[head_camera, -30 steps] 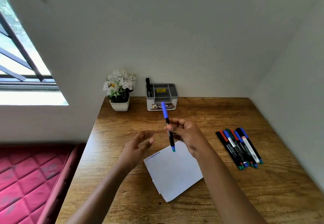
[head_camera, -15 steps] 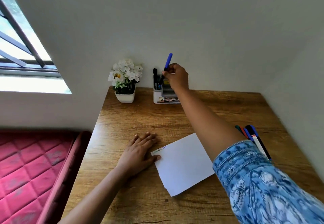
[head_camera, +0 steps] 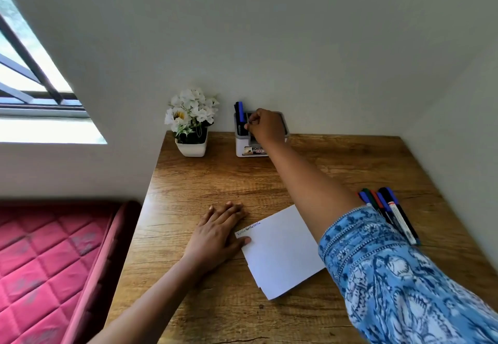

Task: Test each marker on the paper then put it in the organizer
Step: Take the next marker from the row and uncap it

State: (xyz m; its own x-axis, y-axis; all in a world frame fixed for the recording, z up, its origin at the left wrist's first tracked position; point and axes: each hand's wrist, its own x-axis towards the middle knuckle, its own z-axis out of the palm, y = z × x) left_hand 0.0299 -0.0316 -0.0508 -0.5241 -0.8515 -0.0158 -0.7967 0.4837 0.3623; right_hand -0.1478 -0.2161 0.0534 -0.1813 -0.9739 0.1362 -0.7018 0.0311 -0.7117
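R hand curls over organizer at desk's far edge, fingertips by blue marker upright in left slot; grip unclear. L hand flat, fingers together, thumb on paper's left edge.

A plain pale far wall rises behind a wood-grain counter, which fits into the corner where it meets the right wall. On the left a window with dark metal bars lets in strong daylight, and its sill glows white. Below the window, at the near left, lies a red quilted mattress with a darker piped edge, just beside the counter's left side. At the far left of the counter, against the wall, stands a small white pot of white flowers.
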